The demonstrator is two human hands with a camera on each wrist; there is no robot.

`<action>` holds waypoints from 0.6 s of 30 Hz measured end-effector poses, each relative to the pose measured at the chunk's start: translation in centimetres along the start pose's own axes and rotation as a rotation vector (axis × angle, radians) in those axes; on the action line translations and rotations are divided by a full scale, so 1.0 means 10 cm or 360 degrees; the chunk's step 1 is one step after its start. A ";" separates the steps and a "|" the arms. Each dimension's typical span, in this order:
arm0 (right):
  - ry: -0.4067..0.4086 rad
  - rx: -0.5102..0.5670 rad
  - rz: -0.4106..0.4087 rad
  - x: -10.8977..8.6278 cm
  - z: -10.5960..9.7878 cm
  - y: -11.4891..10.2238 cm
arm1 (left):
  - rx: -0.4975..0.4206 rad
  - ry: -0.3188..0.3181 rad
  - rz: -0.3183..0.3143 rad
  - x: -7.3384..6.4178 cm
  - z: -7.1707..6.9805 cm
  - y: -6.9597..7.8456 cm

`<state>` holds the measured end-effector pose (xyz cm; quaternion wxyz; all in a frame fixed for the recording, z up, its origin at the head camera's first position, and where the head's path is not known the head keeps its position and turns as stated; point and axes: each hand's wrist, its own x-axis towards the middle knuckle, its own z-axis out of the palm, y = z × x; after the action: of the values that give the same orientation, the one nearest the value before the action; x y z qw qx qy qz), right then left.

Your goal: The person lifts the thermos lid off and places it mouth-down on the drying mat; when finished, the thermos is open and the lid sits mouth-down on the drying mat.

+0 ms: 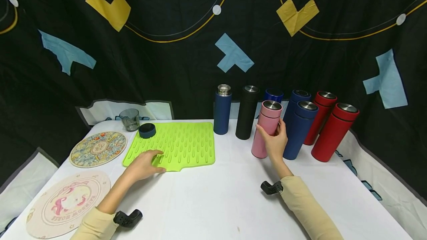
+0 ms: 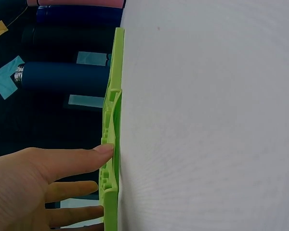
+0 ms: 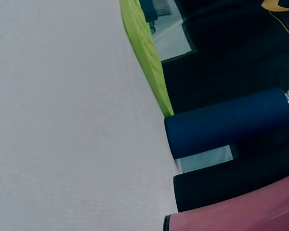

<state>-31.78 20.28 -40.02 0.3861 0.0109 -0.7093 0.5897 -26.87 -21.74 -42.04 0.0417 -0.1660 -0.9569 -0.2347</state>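
My right hand (image 1: 276, 142) grips a pink thermos (image 1: 265, 132) from its right side, thumb toward me and fingers behind it. The thermos stands upright on the white table; its lower part shows in the right wrist view. My left hand (image 1: 145, 164) rests at the front edge of a green drying mat (image 1: 193, 143), fingers spread and relaxed. The left wrist view shows that thumb (image 2: 103, 148) against the mat's edge. Toward the mat's back left corner lies a dark blue lid (image 1: 147, 130). A blue thermos (image 1: 222, 114) without a lid stands at the mat's right.
Near the pink thermos stand a black thermos (image 1: 247, 114), a shiny blue one (image 1: 274, 95), two dark blue ones (image 1: 300, 130) and two red ones (image 1: 335, 132). At left are a grey glass (image 1: 129, 119), a patterned round mat (image 1: 98, 149) and a pink round mat (image 1: 68, 205).
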 end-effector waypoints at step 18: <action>-0.0174 0.0149 -0.0183 0.00 -0.02 -0.55 | -0.0113 0.0257 0.0335 0.14 -0.37 0.52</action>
<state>-29.10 18.75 -35.49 0.3792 0.1018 -0.6992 0.5975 -26.39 -18.70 -36.26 0.1370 -0.2474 -0.9188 -0.2754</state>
